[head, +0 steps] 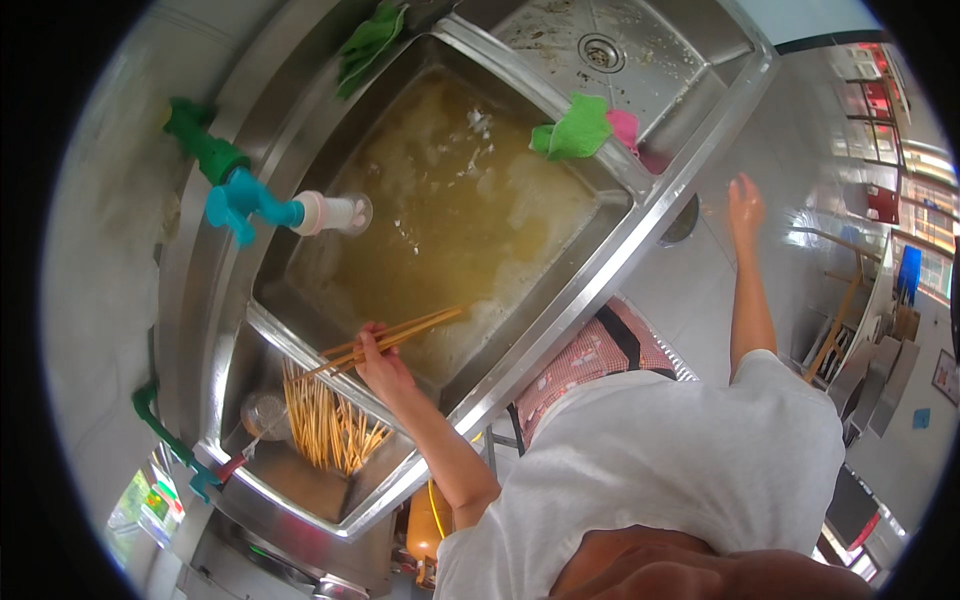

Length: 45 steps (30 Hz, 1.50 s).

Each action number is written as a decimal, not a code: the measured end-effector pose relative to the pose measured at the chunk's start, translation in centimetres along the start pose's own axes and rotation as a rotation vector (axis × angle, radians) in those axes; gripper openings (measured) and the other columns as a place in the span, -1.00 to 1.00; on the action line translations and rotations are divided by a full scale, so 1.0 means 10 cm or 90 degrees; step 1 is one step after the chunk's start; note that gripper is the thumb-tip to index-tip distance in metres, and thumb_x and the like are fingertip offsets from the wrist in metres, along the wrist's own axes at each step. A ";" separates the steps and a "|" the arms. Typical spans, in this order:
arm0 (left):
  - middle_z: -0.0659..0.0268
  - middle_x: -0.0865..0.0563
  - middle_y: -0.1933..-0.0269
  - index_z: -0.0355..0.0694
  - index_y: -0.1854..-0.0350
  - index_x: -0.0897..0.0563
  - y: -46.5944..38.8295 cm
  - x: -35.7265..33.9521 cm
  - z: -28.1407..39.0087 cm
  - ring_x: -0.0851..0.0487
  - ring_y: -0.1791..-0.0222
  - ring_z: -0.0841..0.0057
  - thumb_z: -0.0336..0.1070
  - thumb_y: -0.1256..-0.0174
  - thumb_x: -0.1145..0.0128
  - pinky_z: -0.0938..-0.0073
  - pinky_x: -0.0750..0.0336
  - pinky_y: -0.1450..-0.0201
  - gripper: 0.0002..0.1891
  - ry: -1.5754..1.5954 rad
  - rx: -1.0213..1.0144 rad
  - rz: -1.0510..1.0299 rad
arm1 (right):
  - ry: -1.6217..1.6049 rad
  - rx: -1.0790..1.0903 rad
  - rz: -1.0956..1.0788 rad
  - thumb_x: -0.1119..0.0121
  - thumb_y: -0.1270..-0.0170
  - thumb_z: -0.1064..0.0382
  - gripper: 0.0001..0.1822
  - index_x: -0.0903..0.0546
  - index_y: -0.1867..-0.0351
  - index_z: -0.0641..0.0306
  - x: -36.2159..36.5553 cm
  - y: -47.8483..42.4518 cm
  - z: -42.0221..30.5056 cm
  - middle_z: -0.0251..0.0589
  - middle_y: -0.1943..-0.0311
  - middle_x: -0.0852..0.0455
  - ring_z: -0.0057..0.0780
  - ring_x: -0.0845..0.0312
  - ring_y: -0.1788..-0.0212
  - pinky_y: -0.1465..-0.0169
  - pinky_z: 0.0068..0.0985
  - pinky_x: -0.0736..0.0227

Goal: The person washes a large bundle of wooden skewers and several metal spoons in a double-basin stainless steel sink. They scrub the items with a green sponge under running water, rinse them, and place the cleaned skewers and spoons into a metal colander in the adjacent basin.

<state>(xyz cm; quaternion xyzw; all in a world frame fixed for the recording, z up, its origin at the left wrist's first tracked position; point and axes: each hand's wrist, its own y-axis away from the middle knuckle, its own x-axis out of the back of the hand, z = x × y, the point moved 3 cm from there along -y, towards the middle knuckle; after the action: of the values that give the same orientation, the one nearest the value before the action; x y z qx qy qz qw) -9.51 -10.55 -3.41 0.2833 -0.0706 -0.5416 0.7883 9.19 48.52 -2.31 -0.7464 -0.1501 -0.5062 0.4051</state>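
Observation:
Several wooden chopsticks (409,330) are held in my left hand (384,366), above the near-left part of a steel sink basin full of cloudy yellowish water (450,217). Many more chopsticks (322,424) lie in the smaller left basin, beside a round mesh strainer (265,415). My right hand (745,204) hangs over the floor to the right of the sink, away from the basins, with nothing visible in it. A green cloth (577,129) and a pink cloth (624,129) drape over the divider towards the right basin.
A blue-green tap (251,206) with a clear-ended nozzle reaches over the middle basin. Another green cloth (371,45) hangs on the sink's back edge. The right basin has a drain (601,52) with food scraps around it. An orange gas cylinder (427,525) stands below the left end.

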 end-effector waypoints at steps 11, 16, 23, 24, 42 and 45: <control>0.27 -0.53 0.42 -0.30 0.30 -0.47 0.28 0.30 0.21 -0.39 0.53 0.66 -0.32 -0.20 0.05 0.71 -0.24 0.57 -0.85 0.003 -0.071 0.138 | -0.446 0.577 -0.654 -0.08 0.01 0.28 -0.59 -0.41 0.06 0.29 -1.12 0.59 -4.03 -0.04 0.07 -0.45 -0.20 -0.37 0.03 0.00 -0.37 -0.29; 0.24 -0.55 0.40 -0.31 0.31 -0.49 0.56 0.36 0.22 -0.38 0.53 0.69 -0.31 -0.19 0.05 0.72 -0.24 0.55 -0.84 -0.011 -0.065 0.238 | -0.261 0.580 -0.613 -0.14 0.09 0.17 -0.52 -0.42 0.08 0.28 -2.28 1.14 -4.71 -0.01 0.03 -0.40 -0.11 -0.24 -0.05 -0.08 -0.31 -0.20; 0.23 -0.55 0.39 -0.32 0.29 -0.49 0.75 0.60 0.03 -0.38 0.52 0.70 -0.31 -0.21 0.06 0.72 -0.25 0.52 -0.82 0.047 -0.051 0.309 | -0.138 0.641 -0.698 0.02 0.02 0.27 -0.54 -0.31 -0.01 0.24 -2.15 1.75 -4.81 0.02 0.18 -0.46 -0.08 -0.36 0.15 0.13 -0.13 -0.27; 0.23 -0.55 0.39 -0.32 0.29 -0.49 0.75 0.61 0.03 -0.38 0.52 0.70 -0.30 -0.21 0.06 0.72 -0.25 0.52 -0.82 0.051 -0.049 0.311 | -0.128 0.693 -0.642 0.06 -0.02 0.29 -0.57 -0.32 -0.01 0.24 -2.03 1.78 -4.80 0.03 0.18 -0.46 -0.08 -0.37 0.16 0.15 -0.13 -0.28; 0.23 -0.54 0.40 -0.32 0.29 -0.49 0.52 0.56 0.10 -0.38 0.51 0.69 -0.30 -0.20 0.05 0.72 -0.23 0.53 -0.82 0.056 -0.030 0.253 | -0.506 0.214 -0.846 0.32 -0.20 0.23 -0.61 -0.29 -0.06 0.21 -2.31 2.04 -4.37 -0.08 -0.10 -0.25 -0.23 -0.11 -0.15 -0.17 -0.34 -0.03; 0.23 -0.55 0.41 -0.32 0.29 -0.49 0.50 0.58 0.08 -0.38 0.51 0.69 -0.31 -0.20 0.04 0.72 -0.22 0.53 -0.83 0.066 -0.034 0.242 | -0.378 0.442 -0.736 0.29 -0.18 0.25 -0.62 -0.32 -0.04 0.22 -2.16 2.02 -4.33 -0.07 -0.05 -0.31 -0.22 -0.14 -0.14 -0.18 -0.35 -0.03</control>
<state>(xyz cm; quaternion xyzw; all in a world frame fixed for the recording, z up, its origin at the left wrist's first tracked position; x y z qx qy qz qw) -3.41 -14.71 -1.28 0.2713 -0.0673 -0.3694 0.8863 -15.07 7.10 -23.50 -0.4826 -0.7744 -0.3390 0.2290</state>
